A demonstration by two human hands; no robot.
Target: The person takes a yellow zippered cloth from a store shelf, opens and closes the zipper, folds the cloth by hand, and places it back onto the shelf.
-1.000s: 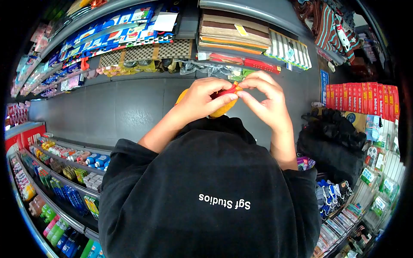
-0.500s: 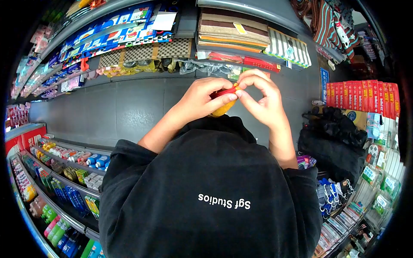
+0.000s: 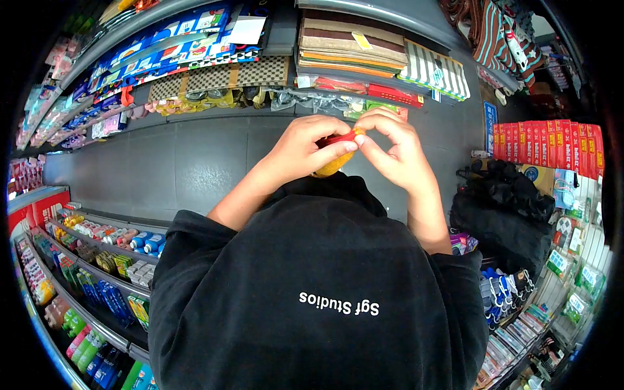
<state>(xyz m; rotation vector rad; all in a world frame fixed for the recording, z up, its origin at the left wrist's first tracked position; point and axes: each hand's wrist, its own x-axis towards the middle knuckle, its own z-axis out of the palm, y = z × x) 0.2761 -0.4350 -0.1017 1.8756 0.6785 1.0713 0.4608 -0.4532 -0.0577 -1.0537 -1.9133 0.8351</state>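
A small red-and-yellow item point(image 3: 329, 166) is held up in front of the black T-shirt point(image 3: 312, 260); its kind is unclear because fingers cover much of it. My left hand point(image 3: 304, 146) wraps round its red upper part, thumb laid along the near side. At its right end, my right hand point(image 3: 395, 144) pinches the red tip between thumb and fingers, the other fingers arched above. The fingertips of both hands meet there. Below the left thumb the yellow, rounded lower part shows.
Ahead, a shelf holds folded mats point(image 3: 351, 45), striped towels point(image 3: 435, 71) and slippers in clear bags point(image 3: 312, 101). Grey floor tiles point(image 3: 149, 169) lie beneath. Shelves of bottles point(image 3: 151, 243) stand left. Red boxes point(image 3: 546, 146) and a black fluffy heap point(image 3: 500, 214) are at right.
Both hands keep their hold on the red-and-yellow item. The right fingers have dipped slightly, and a little more of the item's yellow underside shows.
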